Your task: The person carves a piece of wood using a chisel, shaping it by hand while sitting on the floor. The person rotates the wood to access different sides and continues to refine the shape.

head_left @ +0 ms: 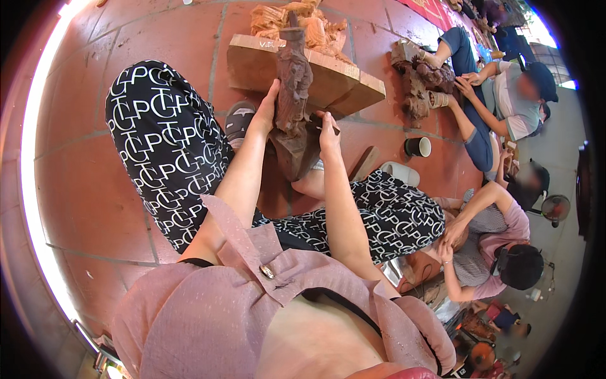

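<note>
A dark brown carved wood figure (293, 85) stands tilted between my legs, its smooth lower part (297, 151) reaching down toward my lap. My left hand (267, 108) grips its left side, thumb along the carving and the other fingers mostly hidden behind it. Close to the figure's lower right side, my right hand (328, 134) is closed, with a small dark tip showing at its fingers. What it holds is too small to name. Just beyond the figure lies a thick pale wooden slab (344, 85), bearing an orange-toned carved wood piece (328, 39).
Red tiles (88, 164) cover the floor. At the right are a dark cup (416, 147), a grey slipper (400, 173) and a strip of wood (365, 163). Further right, a person (514, 101) handles a dark carving (420, 79); another person (486, 246) sits nearer, beside a fan (555, 208).
</note>
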`<state>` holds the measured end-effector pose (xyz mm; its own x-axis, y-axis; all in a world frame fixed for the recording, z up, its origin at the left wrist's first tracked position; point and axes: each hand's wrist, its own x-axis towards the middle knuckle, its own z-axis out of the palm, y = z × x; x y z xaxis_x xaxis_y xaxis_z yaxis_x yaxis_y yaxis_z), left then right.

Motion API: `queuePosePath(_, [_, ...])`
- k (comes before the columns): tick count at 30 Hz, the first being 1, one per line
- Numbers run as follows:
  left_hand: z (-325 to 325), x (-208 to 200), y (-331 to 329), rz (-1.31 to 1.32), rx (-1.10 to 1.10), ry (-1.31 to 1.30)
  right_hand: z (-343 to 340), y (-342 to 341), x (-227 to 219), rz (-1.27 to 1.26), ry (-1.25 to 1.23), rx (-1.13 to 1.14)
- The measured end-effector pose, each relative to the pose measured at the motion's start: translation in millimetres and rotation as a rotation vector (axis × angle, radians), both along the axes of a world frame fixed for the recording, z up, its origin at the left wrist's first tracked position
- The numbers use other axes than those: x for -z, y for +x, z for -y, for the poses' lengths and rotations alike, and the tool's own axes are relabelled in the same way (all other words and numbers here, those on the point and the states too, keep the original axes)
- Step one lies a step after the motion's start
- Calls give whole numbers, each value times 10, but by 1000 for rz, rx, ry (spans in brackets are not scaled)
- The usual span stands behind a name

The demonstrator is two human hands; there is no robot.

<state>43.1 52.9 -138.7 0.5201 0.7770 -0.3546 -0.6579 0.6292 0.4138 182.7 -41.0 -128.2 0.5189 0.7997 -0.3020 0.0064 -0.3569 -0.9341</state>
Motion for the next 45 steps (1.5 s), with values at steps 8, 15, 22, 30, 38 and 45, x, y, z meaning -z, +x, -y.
queuePosePath(8, [-138, 188, -3, -351, -97, 53, 62, -199, -293, 141, -20, -14])
queuePosePath(15, [-106, 107, 62, -301, 86, 186, 240, -215, -163, 64, 25, 20])
queuePosePath(22, [-284, 210, 278, -462, 254, 315, 294, -79, -59, 35, -76, 7])
queuePosePath(30, [-129, -54, 54, -680, 141, 244, 254, 97, 126, 59, -70, 73])
queuePosePath(38, [-110, -870, -556, -828, -152, 304, -33, 542, -1489, -145, 440, 28])
queuePosePath(45, [-453, -2342, 88, -786, 153, 1099, -680, 621, -1805, 128, 330, -311])
